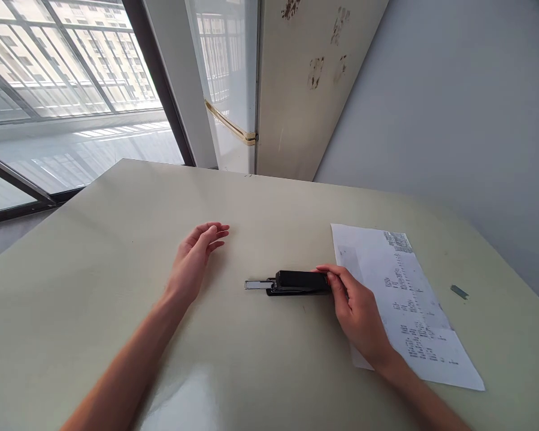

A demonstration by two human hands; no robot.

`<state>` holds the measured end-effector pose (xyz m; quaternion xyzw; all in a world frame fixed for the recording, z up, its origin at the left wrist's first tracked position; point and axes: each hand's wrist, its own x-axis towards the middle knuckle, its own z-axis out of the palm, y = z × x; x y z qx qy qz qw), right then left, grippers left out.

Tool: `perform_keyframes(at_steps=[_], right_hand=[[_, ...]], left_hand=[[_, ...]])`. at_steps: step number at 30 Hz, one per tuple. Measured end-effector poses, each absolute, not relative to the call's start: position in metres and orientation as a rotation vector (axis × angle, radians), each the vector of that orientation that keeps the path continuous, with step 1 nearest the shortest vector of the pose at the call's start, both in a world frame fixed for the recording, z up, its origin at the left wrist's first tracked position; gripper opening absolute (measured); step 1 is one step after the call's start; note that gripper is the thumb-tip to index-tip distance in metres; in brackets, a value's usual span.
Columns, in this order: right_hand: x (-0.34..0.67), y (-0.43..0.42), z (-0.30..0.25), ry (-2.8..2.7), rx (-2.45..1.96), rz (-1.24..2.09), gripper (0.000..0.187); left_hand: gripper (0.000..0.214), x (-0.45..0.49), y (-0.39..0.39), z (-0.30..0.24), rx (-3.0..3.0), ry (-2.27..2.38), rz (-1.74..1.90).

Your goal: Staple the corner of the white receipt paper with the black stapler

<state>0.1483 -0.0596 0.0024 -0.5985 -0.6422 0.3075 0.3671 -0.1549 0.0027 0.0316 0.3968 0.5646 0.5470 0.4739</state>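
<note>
A black stapler [300, 281] lies lengthwise across the middle of the table, its metal staple tray [258, 285] sticking out at the left end. My right hand [353, 305] grips the stapler's right end between thumb and fingers. To the left, apart from the stapler, my left hand [195, 257] rests near the tabletop with nothing in it, its fingers loosely curved and slightly apart. Printed paper [413, 311] lies flat to the right, partly covered by my right hand and forearm.
The pale table [94, 287] has a small grey-green strip [459, 292] near its right side. Beyond the far edge stands a fridge [291, 120] with a gold-coloured handle [231, 124]. A grey wall [453, 108] borders the right; a glazed balcony door [72, 90] is at the left.
</note>
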Motion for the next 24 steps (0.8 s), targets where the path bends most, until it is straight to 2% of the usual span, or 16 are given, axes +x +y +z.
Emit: perform_keyframes(at_steps=[8,12,14,17,21,24], right_hand=[[0.149,-0.061,0.008,-1.667,-1.508,0.935,0.045],[0.147,-0.063,0.012,-1.8,-1.467,0.887,0.03],[0.145,-0.064,0.015,-1.758,-1.482,0.919,0.03],[0.143,-0.067,0.023,-1.567,-1.506,1.157,0.038],[0.144,-0.067,0.035,-1.217,-1.447,1.658,0.051],[0.146,-0.065,0.038,-1.028,-1.334,1.923,0.051]], left_hand=[[0.04,-0.145,-0.006,0.039,1.217,1.366,1.074],[0.042,-0.141,-0.007,0.032,1.21,1.283,1.037],[0.044,-0.139,-0.006,0.027,1.089,1.101,1.082],[0.049,-0.132,-0.007,0.022,0.783,0.786,1.126],[0.054,-0.116,-0.014,0.025,0.371,0.606,1.137],[0.052,-0.104,-0.02,0.03,0.137,0.558,1.165]])
